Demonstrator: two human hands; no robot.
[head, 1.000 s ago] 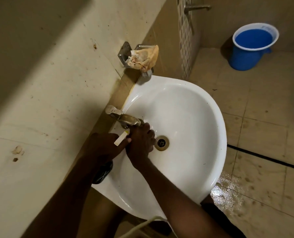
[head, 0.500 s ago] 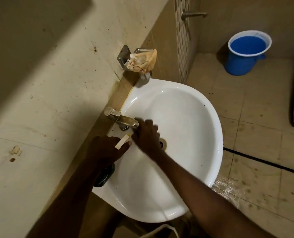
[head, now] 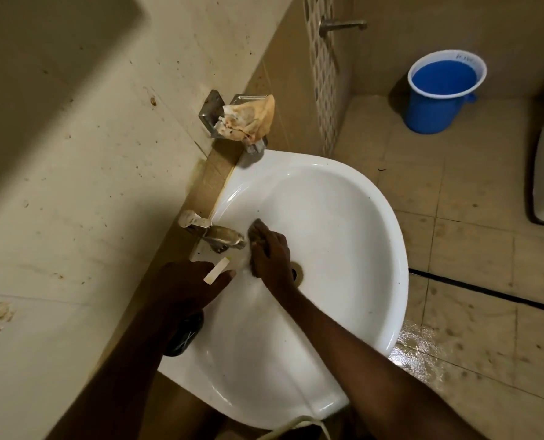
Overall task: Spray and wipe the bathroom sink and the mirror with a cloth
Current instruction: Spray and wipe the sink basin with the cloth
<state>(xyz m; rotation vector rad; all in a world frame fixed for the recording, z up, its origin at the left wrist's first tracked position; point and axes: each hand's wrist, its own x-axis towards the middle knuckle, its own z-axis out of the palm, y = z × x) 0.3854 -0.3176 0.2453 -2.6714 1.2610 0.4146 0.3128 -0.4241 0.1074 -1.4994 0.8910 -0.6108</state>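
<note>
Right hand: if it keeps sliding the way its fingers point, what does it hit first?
Probably bare basin wall of the sink, then its back rim; the right hand seems to pass just beside the faucet spout, though depth is unclear.

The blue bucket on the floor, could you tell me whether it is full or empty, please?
Cannot tell. The blue bucket stands upright, and its inside looks evenly blue, which may be water or just the bare plastic bottom.

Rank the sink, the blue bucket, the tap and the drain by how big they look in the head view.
1. sink
2. blue bucket, farther from the camera, so its true size is unsure
3. tap
4. drain, partly hidden by the right hand
</note>
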